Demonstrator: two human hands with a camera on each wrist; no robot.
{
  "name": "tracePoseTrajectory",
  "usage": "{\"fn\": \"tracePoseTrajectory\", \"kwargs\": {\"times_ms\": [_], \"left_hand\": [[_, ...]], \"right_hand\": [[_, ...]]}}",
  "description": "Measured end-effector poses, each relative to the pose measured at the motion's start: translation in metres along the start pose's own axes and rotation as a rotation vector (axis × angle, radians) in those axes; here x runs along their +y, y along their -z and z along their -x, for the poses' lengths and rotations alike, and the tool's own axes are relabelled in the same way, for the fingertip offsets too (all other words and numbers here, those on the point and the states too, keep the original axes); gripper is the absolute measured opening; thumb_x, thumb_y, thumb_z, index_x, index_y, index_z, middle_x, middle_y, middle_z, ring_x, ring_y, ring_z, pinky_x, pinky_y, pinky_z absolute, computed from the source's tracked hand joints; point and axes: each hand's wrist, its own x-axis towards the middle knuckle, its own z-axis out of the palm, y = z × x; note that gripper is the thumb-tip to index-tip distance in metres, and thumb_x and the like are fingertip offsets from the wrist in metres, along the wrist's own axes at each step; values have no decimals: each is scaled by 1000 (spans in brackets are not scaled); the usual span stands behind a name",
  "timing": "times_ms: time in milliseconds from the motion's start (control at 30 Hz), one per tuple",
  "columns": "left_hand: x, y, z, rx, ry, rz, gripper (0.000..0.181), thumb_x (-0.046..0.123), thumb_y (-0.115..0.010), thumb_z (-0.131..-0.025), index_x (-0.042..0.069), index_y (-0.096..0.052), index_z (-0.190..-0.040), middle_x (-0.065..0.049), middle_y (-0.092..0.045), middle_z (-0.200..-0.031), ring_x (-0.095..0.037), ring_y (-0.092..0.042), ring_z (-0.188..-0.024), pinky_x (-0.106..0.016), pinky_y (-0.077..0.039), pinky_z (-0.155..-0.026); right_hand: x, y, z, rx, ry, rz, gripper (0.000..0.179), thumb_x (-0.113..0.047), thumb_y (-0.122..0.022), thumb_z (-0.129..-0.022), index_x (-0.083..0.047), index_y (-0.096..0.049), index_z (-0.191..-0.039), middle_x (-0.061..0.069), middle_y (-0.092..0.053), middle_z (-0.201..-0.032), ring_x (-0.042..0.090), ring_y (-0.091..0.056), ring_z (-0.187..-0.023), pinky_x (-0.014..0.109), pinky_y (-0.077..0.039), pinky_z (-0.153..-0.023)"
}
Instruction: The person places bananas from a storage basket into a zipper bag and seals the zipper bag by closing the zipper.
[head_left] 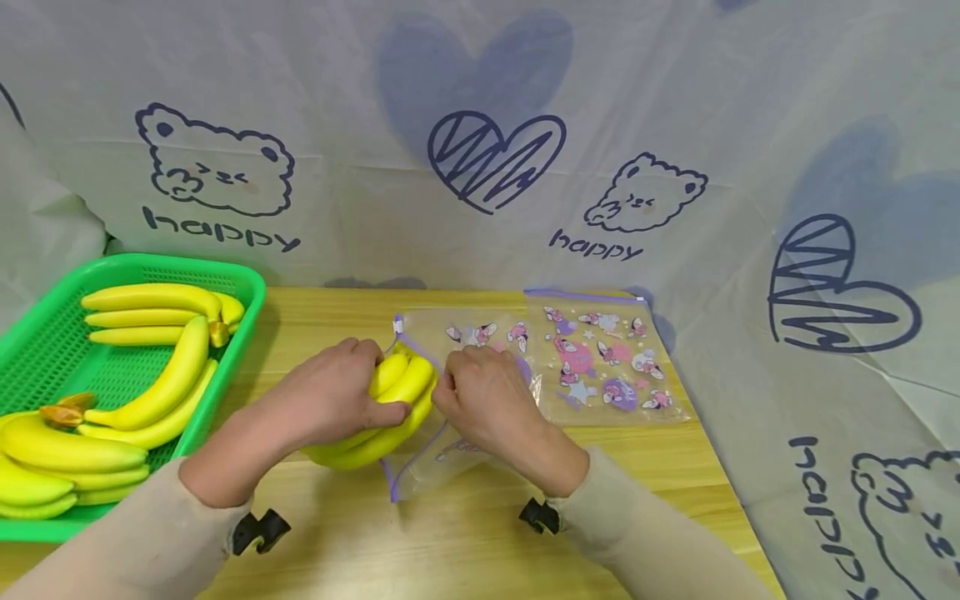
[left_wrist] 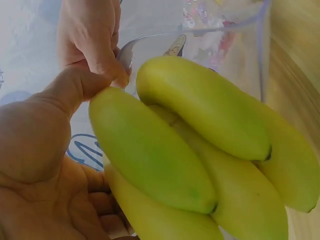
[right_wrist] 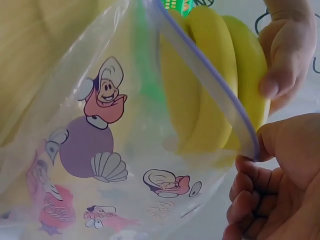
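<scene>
My left hand (head_left: 330,396) grips a bunch of yellow bananas (head_left: 405,392), the tips greenish in the left wrist view, with thumb and fingers around its side. My right hand (head_left: 483,396) pinches the purple-edged rim of a clear zip bag (right_wrist: 107,145) between thumb and forefinger. The bag's mouth is spread, and the stem end of the bunch lies at and partly inside it. Pink and purple cartoon prints cover the bag. In the right wrist view the bananas (right_wrist: 210,80) show behind the purple rim.
A green plastic basket (head_left: 258,304) at the left holds several banana bunches (head_left: 150,312). Another printed zip bag (head_left: 607,358) lies flat at the right on the wooden table (head_left: 450,542). A pale cloth (head_left: 345,233) with hearts and bears hangs behind and at the right.
</scene>
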Motion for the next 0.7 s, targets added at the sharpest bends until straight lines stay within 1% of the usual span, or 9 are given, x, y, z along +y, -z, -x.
{"fn": "tracePoseTrajectory", "kwargs": {"times_ms": [100,167,267,367,400,467,600,700], "left_hand": [[-1,-3,-5,-7,60,41,63,52,-76,-88,-3,-61,-114,-10,-59,-91,-24,-56,-76,-33,-46,-63],[-1,-5,-7,-6,81,66,60,54,-75,-89,-1,-64,-112,-9,-61,-90,-24,-57,-77,-33,-46,-63],[-1,-10,-12,10,98,110,52,54,-73,-91,4,-67,-101,-7,-62,-84,-23,-57,-74,-33,-46,-61],[-1,-16,-15,30,109,149,47,54,-72,-93,7,-66,-90,-5,-61,-76,-21,-56,-67,-31,-45,-57],[-2,-18,-16,39,113,161,47,53,-72,-94,7,-66,-92,-5,-60,-75,-21,-56,-66,-31,-44,-56],[-2,-23,-17,62,123,187,49,53,-72,-94,5,-66,-101,-5,-61,-76,-20,-55,-65,-30,-44,-56],[-2,-32,-18,119,136,250,60,55,-74,-93,3,-59,-120,-7,-63,-84,-20,-57,-67,-30,-45,-58],[-2,-33,-19,131,131,287,59,55,-73,-94,5,-56,-119,-9,-66,-90,-21,-59,-69,-31,-47,-60]], "right_hand": [[-1,-2,2,-16,13,-33,24,-9,-64,-88,-15,-54,-67,-2,-47,-65,16,-44,-60,30,-37,-59],[-2,-3,2,-42,7,-59,23,-9,-63,-90,-14,-54,-69,-2,-48,-67,15,-44,-61,30,-39,-60],[-5,-2,4,-82,-14,-98,23,-11,-62,-93,-13,-55,-72,-2,-48,-69,16,-44,-62,31,-40,-64],[-7,-2,4,-114,-34,-129,23,-12,-61,-94,-13,-54,-72,-2,-48,-70,16,-44,-63,31,-40,-66],[-7,-2,5,-121,-40,-137,22,-12,-61,-94,-14,-54,-73,-2,-48,-70,16,-44,-64,31,-40,-66],[-7,-2,5,-126,-48,-158,22,-12,-61,-94,-13,-54,-73,-1,-48,-71,16,-44,-65,31,-40,-65],[-7,-2,5,-119,-84,-193,20,-14,-62,-96,-12,-56,-77,-1,-50,-74,16,-45,-68,29,-40,-63],[-7,-2,4,-103,-109,-208,18,-15,-63,-97,-12,-58,-80,-1,-51,-76,16,-47,-69,27,-40,-62]]}}
